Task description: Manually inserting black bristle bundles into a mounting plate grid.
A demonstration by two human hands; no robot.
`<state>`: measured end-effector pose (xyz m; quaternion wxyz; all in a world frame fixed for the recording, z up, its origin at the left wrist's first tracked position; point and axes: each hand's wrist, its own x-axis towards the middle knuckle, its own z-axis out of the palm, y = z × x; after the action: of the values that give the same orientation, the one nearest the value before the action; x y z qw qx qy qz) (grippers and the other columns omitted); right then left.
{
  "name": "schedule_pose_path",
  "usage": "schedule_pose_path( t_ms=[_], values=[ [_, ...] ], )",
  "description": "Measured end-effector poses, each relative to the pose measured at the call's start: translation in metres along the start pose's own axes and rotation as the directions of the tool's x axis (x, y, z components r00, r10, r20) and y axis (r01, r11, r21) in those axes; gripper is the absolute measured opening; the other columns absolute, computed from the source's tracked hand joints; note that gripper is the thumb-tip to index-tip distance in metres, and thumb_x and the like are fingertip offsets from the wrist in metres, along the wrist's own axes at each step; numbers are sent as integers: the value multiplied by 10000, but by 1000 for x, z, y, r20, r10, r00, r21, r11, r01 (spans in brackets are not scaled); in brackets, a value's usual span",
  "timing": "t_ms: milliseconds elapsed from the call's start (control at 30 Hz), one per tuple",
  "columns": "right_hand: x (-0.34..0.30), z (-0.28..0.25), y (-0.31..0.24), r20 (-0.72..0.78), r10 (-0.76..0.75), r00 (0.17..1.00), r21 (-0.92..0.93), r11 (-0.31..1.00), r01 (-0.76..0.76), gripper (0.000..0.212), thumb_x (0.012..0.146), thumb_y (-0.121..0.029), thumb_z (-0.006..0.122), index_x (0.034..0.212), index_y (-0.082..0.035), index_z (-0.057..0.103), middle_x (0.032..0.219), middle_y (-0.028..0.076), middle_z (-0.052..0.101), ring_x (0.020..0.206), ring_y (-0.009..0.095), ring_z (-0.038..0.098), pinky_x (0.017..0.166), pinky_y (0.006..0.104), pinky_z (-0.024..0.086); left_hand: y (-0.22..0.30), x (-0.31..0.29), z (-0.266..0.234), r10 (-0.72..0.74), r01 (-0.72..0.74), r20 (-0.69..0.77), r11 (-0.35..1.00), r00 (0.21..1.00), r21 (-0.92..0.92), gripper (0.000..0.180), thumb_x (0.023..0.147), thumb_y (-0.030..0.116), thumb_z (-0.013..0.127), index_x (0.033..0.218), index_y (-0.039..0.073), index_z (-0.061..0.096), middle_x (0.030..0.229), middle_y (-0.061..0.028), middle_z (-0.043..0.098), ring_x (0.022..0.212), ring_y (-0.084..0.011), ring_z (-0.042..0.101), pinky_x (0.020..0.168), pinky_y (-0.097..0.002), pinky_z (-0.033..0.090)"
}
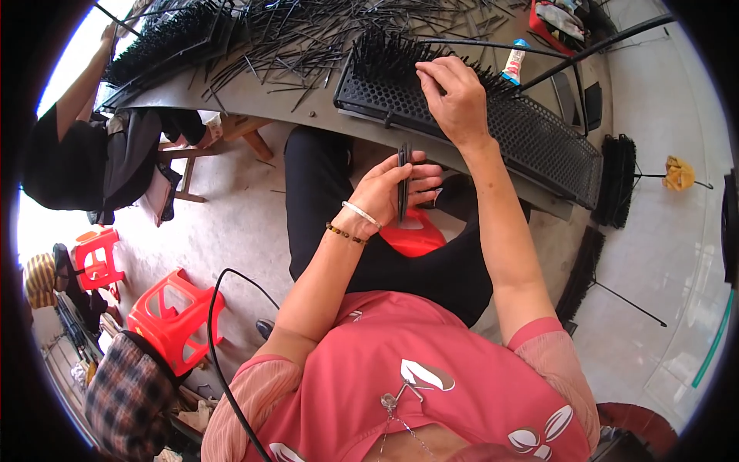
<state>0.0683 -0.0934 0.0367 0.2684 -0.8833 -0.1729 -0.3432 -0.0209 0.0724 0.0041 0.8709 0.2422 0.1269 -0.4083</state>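
My left hand [379, 187] is closed around a small bundle of thin black strips [403, 185], held upright between thumb and palm in front of my knees. A long black perforated rack [531, 146] lies along the near edge of the table. Upright black strips [385, 58] stand densely in its left part, while bare holes show in the right part. Over the rack, beside the last standing strips, my right hand [459, 100] has thumb and forefinger drawn together. Whatever is between those fingertips is too small to make out.
Loose black strips [289, 54] are strewn over the table [254, 100]. A white-and-blue tube [514, 63] stands behind the rack, near a black bar [593, 54]. At the left, another person's arm [86, 77] reaches toward a second bristled rack [165, 50]. Red stools [173, 308] stand on the floor.
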Motion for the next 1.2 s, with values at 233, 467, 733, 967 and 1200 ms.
schedule_pose_path(
  t_ms=[233,467,733,967,1200],
  values=[
    [-5,7,2,-39,202,979,-24,979,-203,103,783,-49,680,885,-34,680,816,88,636,683,234,623,613,311,492,1,-1,0,-5,5,43,1000,999,12,299,955,82,441,1231,-29,473,1170,-228,583,1058,-327,601,905,-447,508],
    [-8,0,2,17,184,983,49,982,-184,117,813,-67,667,920,-22,683,803,81,614,599,179,588,561,276,474,3,-1,6,-16,12,69,998,997,55,306,953,84,460,1228,-46,490,1168,-224,591,1058,-310,609,902,-419,513],
    [-43,-42,-27,750,447,487,296,430,-853,187,855,-154,684,891,29,695,762,36,664,668,72,584,592,210,474,5,-1,3,-5,0,144,999,990,36,302,956,85,461,1222,-56,492,1160,-235,593,1070,-328,604,904,-424,513],
    [-64,-44,-20,684,593,425,344,251,-905,173,851,-146,684,875,26,694,750,24,657,687,70,587,620,205,475,-2,2,7,4,-17,112,994,994,110,291,964,96,438,1198,-64,502,1165,-231,590,1072,-322,605,918,-412,504],
    [-57,-65,-44,27,512,859,386,787,-481,85,839,-60,677,846,24,672,837,53,653,721,107,601,639,230,479,-5,9,-12,158,-124,-175,974,972,190,334,957,96,436,1237,-81,477,1214,-230,567,1123,-319,573,955,-422,475]
  ],
)
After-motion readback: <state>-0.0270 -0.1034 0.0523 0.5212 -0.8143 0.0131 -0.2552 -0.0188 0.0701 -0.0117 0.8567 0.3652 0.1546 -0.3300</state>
